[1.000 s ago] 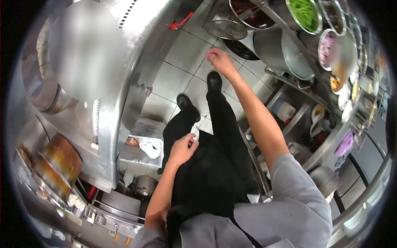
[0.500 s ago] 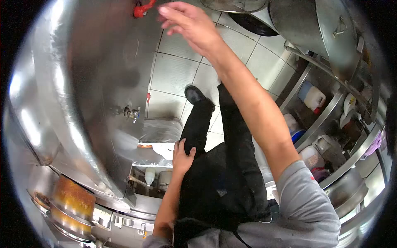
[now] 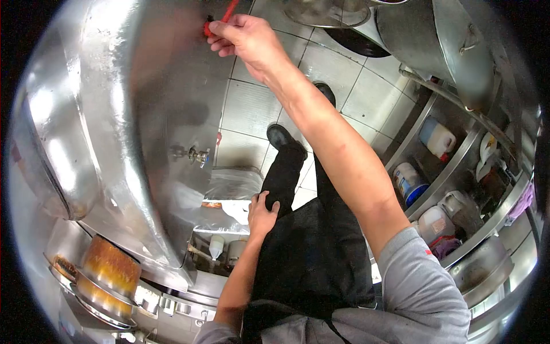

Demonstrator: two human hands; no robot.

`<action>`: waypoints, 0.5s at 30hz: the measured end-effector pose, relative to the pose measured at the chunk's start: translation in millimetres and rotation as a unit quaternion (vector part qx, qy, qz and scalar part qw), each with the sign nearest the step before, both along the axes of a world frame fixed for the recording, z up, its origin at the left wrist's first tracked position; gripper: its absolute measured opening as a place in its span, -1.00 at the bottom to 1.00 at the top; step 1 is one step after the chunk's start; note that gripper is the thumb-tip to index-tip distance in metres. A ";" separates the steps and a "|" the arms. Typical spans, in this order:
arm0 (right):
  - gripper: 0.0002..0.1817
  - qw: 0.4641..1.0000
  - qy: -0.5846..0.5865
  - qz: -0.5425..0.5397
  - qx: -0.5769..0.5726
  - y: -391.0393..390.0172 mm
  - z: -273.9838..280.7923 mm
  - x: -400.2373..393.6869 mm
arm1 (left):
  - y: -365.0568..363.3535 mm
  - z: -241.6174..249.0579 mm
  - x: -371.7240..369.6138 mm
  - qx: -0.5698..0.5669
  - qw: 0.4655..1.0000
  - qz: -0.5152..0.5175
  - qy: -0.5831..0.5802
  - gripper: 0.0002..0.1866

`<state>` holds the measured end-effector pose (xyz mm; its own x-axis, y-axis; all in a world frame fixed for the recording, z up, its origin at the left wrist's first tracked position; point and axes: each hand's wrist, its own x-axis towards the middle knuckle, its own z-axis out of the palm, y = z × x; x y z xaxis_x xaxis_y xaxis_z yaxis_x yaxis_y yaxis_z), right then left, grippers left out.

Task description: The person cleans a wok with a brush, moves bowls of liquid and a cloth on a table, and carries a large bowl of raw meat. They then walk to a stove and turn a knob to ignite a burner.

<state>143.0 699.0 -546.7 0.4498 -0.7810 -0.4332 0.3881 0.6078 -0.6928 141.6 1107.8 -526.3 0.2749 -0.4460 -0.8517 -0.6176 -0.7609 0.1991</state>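
Near the top, my right hand [image 3: 240, 41] is closed, its thumb and fingertips on a red handle [image 3: 208, 28] at the front of the metal counter [image 3: 172, 97]. A red bar rises just beyond the fingers. My left hand [image 3: 263, 215] rests with spread fingers on my black-trousered leg [image 3: 283, 178], holding nothing. A small metal valve [image 3: 197, 156] sticks out from the counter front, to the left of my left hand.
Plastic-wrapped packages [image 3: 232, 183] and a white bottle [image 3: 216, 246] sit low at left. Metal shelving [image 3: 452, 166] at right holds plastic jugs [image 3: 437, 137] and a tub [image 3: 409, 182]. Stained pots [image 3: 112, 266] stand lower left; a large metal vessel [image 3: 412, 43] is upper right.
My right hand has closed from an open, reaching pose onto the red handle. My left hand stays on the leg. The camera view has shifted slightly, and a second shoe now shows.
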 end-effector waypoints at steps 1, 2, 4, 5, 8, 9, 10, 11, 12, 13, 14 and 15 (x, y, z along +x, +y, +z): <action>-0.74 1.000 0.009 -0.004 -0.009 0.2 1.6 1.3 | 0.7 0.0 -0.3 -0.001 1.000 0.001 -0.001 -0.46; -0.74 1.000 0.008 -0.004 -0.010 0.0 3.1 1.9 | 1.1 -0.2 -0.8 0.004 1.000 0.004 0.000 -0.46; -0.75 0.999 0.051 0.005 -0.016 -3.2 4.7 2.5 | -0.9 -0.3 -3.1 0.006 1.000 0.008 0.001 -0.47; -0.75 0.999 0.050 0.006 -0.019 -3.8 5.9 2.7 | -1.1 -0.6 -4.2 0.011 1.000 0.010 -0.004 -0.47; -0.76 0.997 0.074 0.006 -0.030 -3.0 8.6 2.7 | -3.8 2.3 -6.5 0.020 0.999 0.027 -0.004 -0.48; -0.74 0.996 0.079 0.020 -0.026 -3.9 9.7 1.2 | -4.2 4.5 -6.9 0.024 0.999 0.038 0.003 -0.48; -0.73 0.996 0.084 0.034 -0.024 -4.8 12.6 -0.4 | -1.9 5.5 -6.7 0.019 0.999 0.041 0.002 -0.48; -0.73 0.995 0.083 0.037 -0.030 -5.5 17.6 -2.1 | 1.2 4.6 -6.2 0.010 0.998 0.063 0.014 -0.48; -0.70 0.993 0.109 0.035 -0.005 -6.1 22.9 -4.0 | 5.7 2.4 -5.5 0.000 0.996 0.085 0.026 -0.48; -0.68 0.990 0.135 0.035 0.019 -6.9 27.9 -6.0 | 14.1 0.0 -4.8 -0.009 0.996 0.091 0.025 -0.48; -0.65 0.991 0.134 0.023 0.018 -8.2 26.6 -9.2 | 25.7 -2.6 -5.2 -0.025 0.993 0.110 0.045 -0.48; -0.63 0.992 0.128 0.014 0.015 -10.6 21.7 -10.9 | 33.8 -2.1 -5.6 -0.045 0.988 0.133 0.062 -0.47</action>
